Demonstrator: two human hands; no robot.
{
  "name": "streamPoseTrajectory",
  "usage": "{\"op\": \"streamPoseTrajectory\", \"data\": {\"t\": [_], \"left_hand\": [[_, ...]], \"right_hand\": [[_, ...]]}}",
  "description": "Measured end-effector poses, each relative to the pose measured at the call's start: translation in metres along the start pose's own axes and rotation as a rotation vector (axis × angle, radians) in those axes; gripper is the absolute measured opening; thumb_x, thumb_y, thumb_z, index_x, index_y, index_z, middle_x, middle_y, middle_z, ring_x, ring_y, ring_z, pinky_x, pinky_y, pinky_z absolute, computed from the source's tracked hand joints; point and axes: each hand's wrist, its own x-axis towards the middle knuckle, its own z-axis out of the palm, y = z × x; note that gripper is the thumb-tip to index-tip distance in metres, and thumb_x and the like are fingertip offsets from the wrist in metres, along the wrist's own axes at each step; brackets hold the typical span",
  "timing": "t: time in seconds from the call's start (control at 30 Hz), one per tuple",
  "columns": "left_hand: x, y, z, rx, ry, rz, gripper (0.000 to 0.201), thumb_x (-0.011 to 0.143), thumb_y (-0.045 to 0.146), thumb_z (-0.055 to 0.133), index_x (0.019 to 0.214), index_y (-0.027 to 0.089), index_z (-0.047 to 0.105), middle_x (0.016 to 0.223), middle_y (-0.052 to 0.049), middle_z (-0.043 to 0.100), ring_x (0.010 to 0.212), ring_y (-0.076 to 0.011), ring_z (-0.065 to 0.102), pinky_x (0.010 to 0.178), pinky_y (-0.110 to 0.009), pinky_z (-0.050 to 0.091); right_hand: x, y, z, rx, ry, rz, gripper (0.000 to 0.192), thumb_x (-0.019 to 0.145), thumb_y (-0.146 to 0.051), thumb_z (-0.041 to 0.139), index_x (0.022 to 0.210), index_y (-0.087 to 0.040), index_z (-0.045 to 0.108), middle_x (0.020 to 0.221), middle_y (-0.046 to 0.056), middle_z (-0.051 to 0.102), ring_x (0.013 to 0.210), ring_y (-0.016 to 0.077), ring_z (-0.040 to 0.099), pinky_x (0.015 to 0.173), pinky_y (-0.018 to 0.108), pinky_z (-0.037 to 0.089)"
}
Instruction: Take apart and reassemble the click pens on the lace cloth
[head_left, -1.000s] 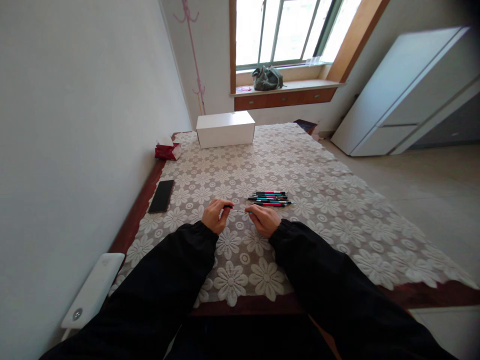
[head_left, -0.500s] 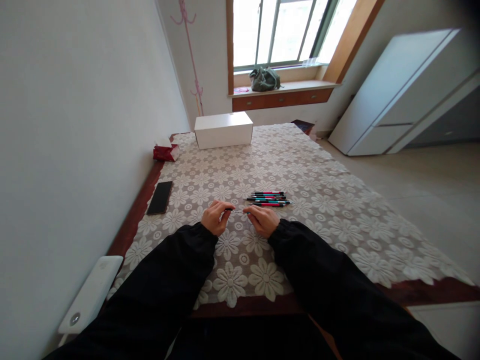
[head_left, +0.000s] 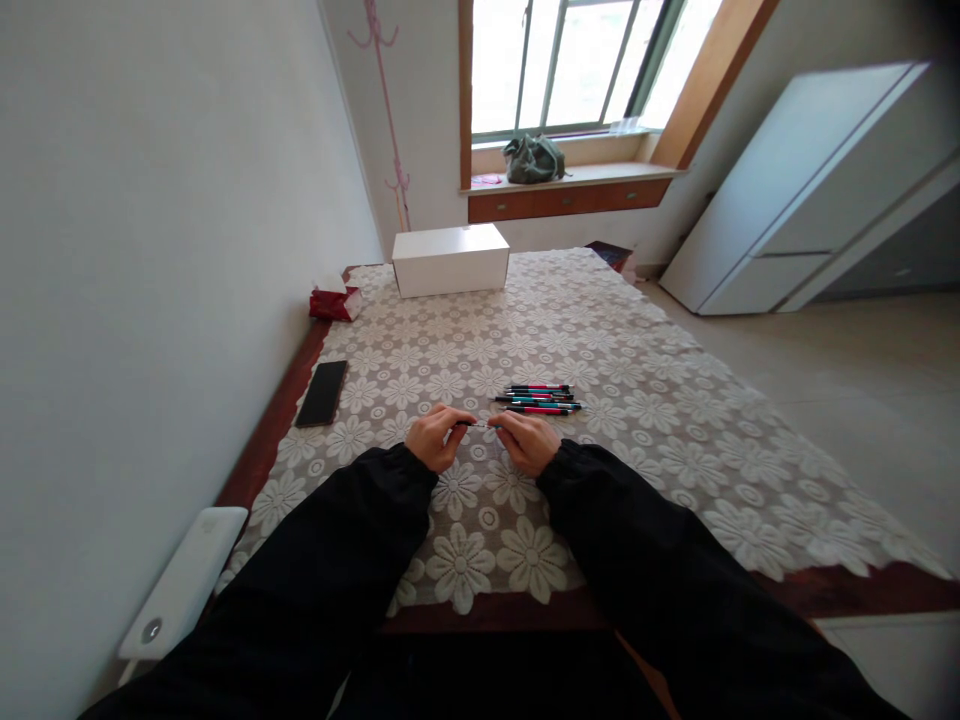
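Your left hand (head_left: 432,438) and right hand (head_left: 531,443) pinch opposite ends of the slim pen (head_left: 481,425), its long axis crosswise between them.

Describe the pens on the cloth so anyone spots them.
Find the flowered tablecloth, then the right hand. Just beyond that hand, the pens lie in a close bunch. Their red, teal and black barrels set them apart from the plain black phone to the left.
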Motion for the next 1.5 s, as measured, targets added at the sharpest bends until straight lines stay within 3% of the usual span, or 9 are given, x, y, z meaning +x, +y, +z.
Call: {"op": "streamPoseTrajectory", "data": {"t": [0.57,1.0,1.17,1.3,1.5], "left_hand": [[0.001,0.003,-0.002,0.081,0.029,-0.019,0.018,0.092,0.018,0.054,0.096,0.022,0.071,0.093,-0.004,0.075,0.084,-0.0175,0.064,0.076,-0.031,0.055],[0.0,0.001,0.002,0.096,-0.086,0.068,0.02,0.096,0.026,0.054,0.104,0.025,0.072,0.094,-0.002,0.077,0.083,-0.0163,0.066,0.079,-0.03,0.056],[-0.002,-0.003,0.006,0.065,-0.119,0.005,0.021,0.094,0.033,0.059,0.112,0.025,0.068,0.096,-0.003,0.076,0.085,-0.0157,0.069,0.077,-0.028,0.059],[-0.005,-0.005,0.009,0.042,-0.115,-0.054,0.02,0.092,0.039,0.062,0.105,0.024,0.066,0.095,-0.002,0.075,0.084,-0.0148,0.072,0.077,-0.027,0.059],[-0.005,-0.002,0.01,0.002,-0.128,-0.025,0.02,0.092,0.04,0.062,0.101,0.023,0.066,0.091,-0.002,0.074,0.074,-0.0134,0.07,0.071,-0.026,0.058]], "right_hand": [[0.001,-0.001,-0.002,-0.013,0.007,0.016,0.023,0.097,-0.021,0.044,0.111,-0.021,0.063,0.104,0.006,0.072,0.087,0.0187,0.069,0.075,0.027,0.049],[0.0,0.0,0.003,-0.009,-0.062,-0.044,0.026,0.097,-0.02,0.043,0.113,-0.022,0.064,0.105,0.008,0.072,0.088,0.0196,0.069,0.078,0.029,0.052],[-0.001,0.003,0.007,0.02,-0.09,-0.047,0.027,0.097,-0.022,0.045,0.118,-0.023,0.061,0.108,0.007,0.073,0.095,0.0202,0.071,0.081,0.029,0.053],[0.0,0.006,0.01,0.047,-0.112,-0.079,0.027,0.097,-0.027,0.049,0.122,-0.022,0.058,0.109,0.009,0.074,0.097,0.0202,0.071,0.083,0.029,0.054],[0.001,0.0,0.007,0.042,-0.107,-0.076,0.02,0.098,-0.03,0.05,0.114,-0.022,0.059,0.104,0.008,0.074,0.094,0.0198,0.071,0.083,0.03,0.053]]}}
